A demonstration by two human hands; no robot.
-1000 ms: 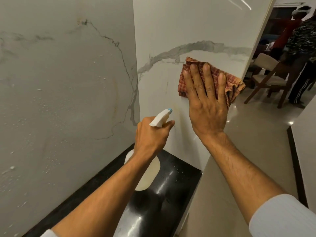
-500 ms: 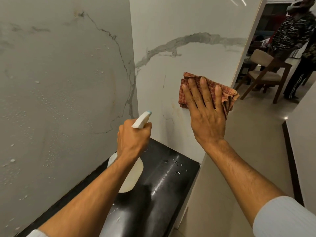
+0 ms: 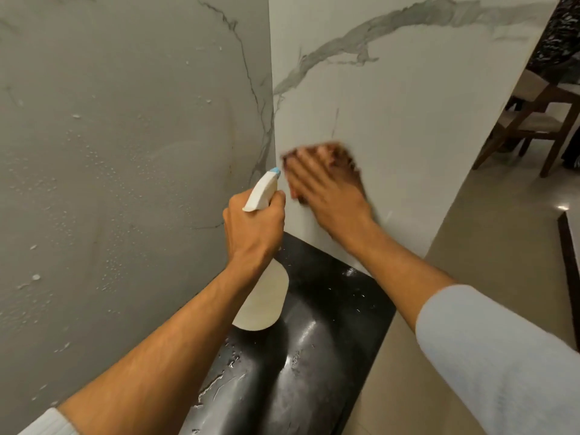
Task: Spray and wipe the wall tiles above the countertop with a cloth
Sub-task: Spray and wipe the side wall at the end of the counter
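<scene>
My right hand (image 3: 329, 193) presses a red checked cloth (image 3: 340, 152) flat against the white marble wall tile (image 3: 408, 120), low and close to the corner; hand and cloth are blurred by motion. My left hand (image 3: 254, 227) grips the neck of a white spray bottle (image 3: 263, 296), whose blue-tipped nozzle (image 3: 275, 171) points up toward the corner. The bottle hangs just above the black countertop (image 3: 314, 356). The grey marble tile (image 3: 125, 152) on the left carries many spray droplets.
The black countertop is wet and ends at its right edge (image 3: 373, 356) above a beige floor (image 3: 486, 246). A wooden chair (image 3: 539, 127) stands beyond the wall's end at the right. A dark skirting strip (image 3: 569, 262) runs along the far right.
My right hand has slid the cloth down and left along the white tile toward the corner. My left hand with the bottle stayed in front of the corner. The view tilted downward.
</scene>
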